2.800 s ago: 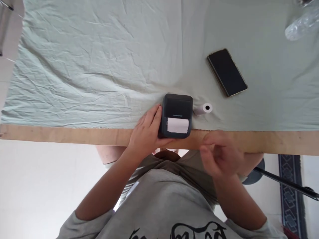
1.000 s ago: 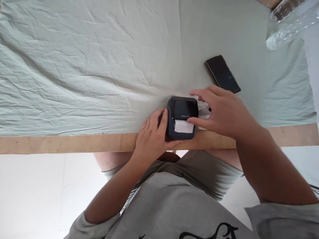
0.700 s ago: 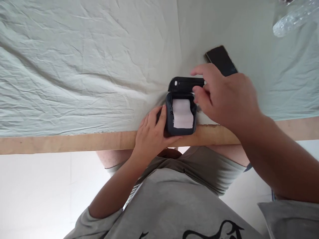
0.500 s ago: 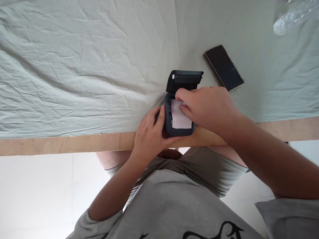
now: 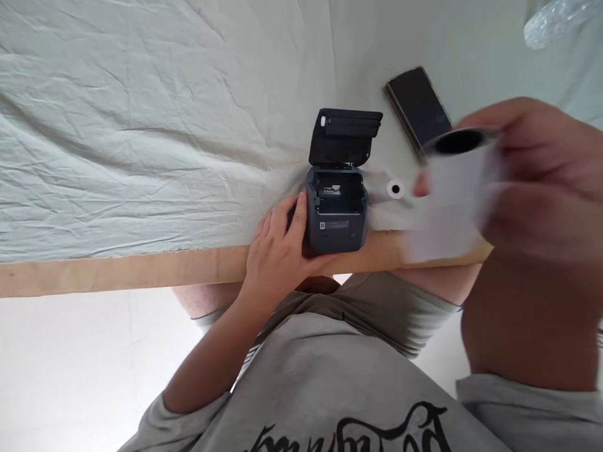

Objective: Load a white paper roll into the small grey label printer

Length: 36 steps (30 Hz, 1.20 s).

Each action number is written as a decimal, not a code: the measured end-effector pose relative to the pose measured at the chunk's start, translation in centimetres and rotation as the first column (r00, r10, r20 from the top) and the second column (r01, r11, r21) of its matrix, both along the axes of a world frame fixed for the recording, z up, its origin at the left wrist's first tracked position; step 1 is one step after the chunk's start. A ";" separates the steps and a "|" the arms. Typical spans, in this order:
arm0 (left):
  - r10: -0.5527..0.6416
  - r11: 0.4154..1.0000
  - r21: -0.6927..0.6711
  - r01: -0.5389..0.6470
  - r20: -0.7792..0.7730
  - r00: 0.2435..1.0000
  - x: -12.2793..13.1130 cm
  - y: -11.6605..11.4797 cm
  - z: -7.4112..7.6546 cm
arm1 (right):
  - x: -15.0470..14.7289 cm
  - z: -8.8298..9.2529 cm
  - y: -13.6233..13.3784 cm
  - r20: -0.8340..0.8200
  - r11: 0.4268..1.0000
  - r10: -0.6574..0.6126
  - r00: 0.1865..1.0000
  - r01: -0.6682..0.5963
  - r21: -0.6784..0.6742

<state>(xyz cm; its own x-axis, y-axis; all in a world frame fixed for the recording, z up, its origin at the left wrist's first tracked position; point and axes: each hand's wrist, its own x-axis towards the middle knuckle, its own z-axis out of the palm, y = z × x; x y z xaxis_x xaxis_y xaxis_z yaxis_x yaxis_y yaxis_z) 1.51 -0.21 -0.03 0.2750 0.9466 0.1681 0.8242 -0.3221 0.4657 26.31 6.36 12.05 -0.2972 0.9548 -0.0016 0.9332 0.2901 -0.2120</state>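
Note:
A small dark grey label printer (image 5: 337,233) stands at the table's front edge, its lid (image 5: 346,135) tipped back and its paper bay bare. My left hand (image 5: 280,242) is closed round the printer's left side and front edge. Raised to the right, close to the camera, my right hand (image 5: 541,182) grips a white paper roll (image 5: 455,188) with a dark hollow core. A loose strip of paper hangs from the roll, and both are smeared by motion. Just right of the printer lies a small white roll (image 5: 396,189) with a black centre.
A dark smartphone (image 5: 419,103) lies behind, partly covered by my right hand. At the far right corner is a clear plastic bottle (image 5: 556,25), cut by the frame. A wrinkled pale green cloth (image 5: 164,125) covers the table, with a bare wooden front edge (image 5: 141,270).
My right hand has lifted the paper roll out of the printer and moved right and up towards the camera. The small white roll beside the printer has come into view. My left hand stays put.

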 end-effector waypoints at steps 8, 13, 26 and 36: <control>-0.002 1.000 0.004 0.002 -0.023 1.000 -0.1 0.2 0.0 | 6.0 -10.3 -1.6 -0.496 0.907 -0.399 0.771 0.413 -0.087; 0.012 1.000 -0.026 -0.013 -0.030 0.999 -0.1 0.3 -0.1 | 5.3 -10.5 -1.0 -0.308 0.884 -0.353 0.884 0.423 0.201; -0.035 0.998 0.046 0.036 -0.028 0.999 -0.3 0.6 -0.4 | -1.3 -8.4 -3.5 -0.354 0.922 -0.120 0.927 0.236 0.307; -0.062 0.997 0.036 0.063 -0.018 0.998 -0.5 0.6 -0.3 | -1.6 -10.9 -3.5 -0.351 0.977 -0.196 0.916 0.214 0.011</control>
